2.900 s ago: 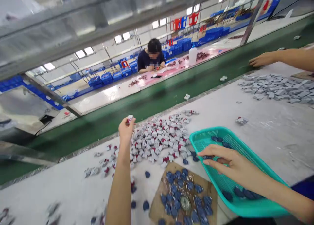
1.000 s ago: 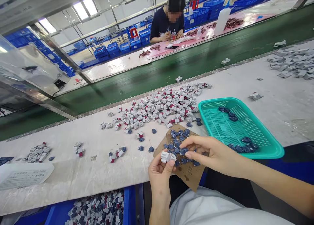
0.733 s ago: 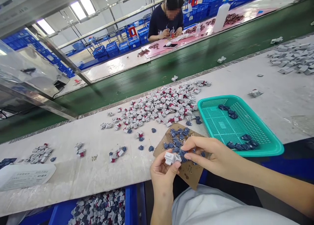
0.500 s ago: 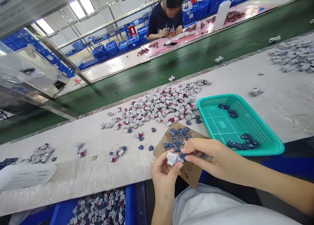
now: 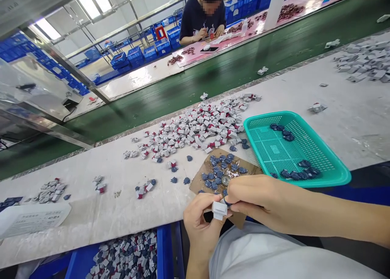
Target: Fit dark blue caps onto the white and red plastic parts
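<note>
Blue crates [image 5: 134,56] line the room beyond a green belt [image 5: 170,95]; my whitish tabletop [image 5: 122,216] runs alongside. At its near edge — close to the brown board [image 5: 199,180] — my left grip [image 5: 201,224] pinches a grey piece [image 5: 219,209], my right grip [image 5: 257,200] a mostly hidden dark blue part [image 5: 227,201] against it.

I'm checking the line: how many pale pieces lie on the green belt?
4: one piece beyond the mixed pile, second and third farther right, last at the right edge; others may be hidden.
</note>
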`<control>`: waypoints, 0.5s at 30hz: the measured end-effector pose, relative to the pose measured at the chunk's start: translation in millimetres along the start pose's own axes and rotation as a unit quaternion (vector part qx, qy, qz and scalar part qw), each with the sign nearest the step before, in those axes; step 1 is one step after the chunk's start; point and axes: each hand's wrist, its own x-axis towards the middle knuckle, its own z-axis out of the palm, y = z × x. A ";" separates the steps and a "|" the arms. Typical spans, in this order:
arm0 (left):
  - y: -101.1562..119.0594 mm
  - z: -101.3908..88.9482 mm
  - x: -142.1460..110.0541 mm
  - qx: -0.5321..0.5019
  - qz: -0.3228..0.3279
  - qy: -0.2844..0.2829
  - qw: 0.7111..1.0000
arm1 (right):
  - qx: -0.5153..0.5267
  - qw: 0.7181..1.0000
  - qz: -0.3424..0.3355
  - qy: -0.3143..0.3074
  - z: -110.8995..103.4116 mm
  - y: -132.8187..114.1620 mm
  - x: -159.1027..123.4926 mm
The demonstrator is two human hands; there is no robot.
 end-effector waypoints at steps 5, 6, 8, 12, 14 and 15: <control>1.9 -3.7 -0.1 0.052 0.030 -0.011 0.998 | 0.083 0.996 0.019 -0.029 -5.5 6.2 2.4; 3.4 -2.5 -0.1 0.062 0.027 -0.015 0.998 | 0.100 0.994 0.026 -0.031 -5.2 8.1 2.8; 5.9 0.4 -0.4 0.072 0.008 -0.015 0.997 | 0.136 0.990 0.035 -0.031 -1.5 10.7 4.9; -0.4 -8.3 -13.7 0.102 -0.082 -0.026 0.991 | 0.157 0.985 0.073 -0.029 13.9 14.4 10.0; -9.6 -31.7 -32.0 0.111 -0.145 0.067 0.981 | 0.153 0.982 0.110 -0.017 17.6 22.3 3.5; -13.5 -49.0 -44.0 0.115 -0.176 0.159 0.965 | 0.144 0.980 0.137 0.002 16.5 29.6 -3.7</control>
